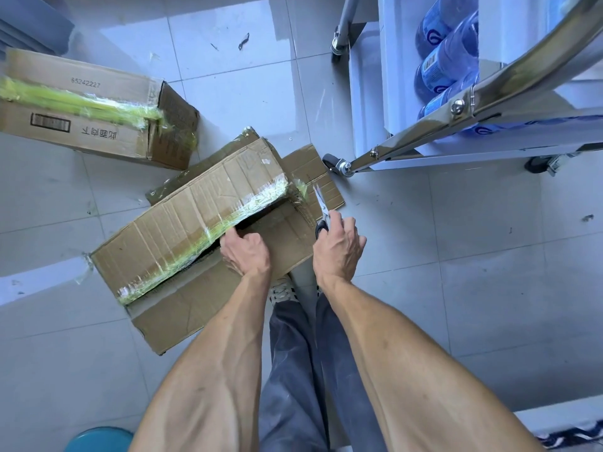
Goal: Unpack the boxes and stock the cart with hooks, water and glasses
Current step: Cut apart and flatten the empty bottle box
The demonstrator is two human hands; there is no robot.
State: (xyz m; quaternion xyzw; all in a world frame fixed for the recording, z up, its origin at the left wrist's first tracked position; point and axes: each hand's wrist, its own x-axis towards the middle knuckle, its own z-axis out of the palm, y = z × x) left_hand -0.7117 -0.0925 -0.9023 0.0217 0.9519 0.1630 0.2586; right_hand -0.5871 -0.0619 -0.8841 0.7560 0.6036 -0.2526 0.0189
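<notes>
Two cardboard boxes are lying on the tiled floor: the nearer box (pixel 202 243), its taped seam already slit, is being opened by the left hand (pixel 245 252), whose fingers are curling under a flap, while the right hand (pixel 337 247) is gripping scissors (pixel 322 212) just beside it. Judging from this, unpacking is in hand, and spreading the flaps is coming next. Beyond, the sealed far box (pixel 98 109) is showing "65242227", and the cart (pixel 424 132) is already holding blue-labelled water bottles (pixel 447 57).
</notes>
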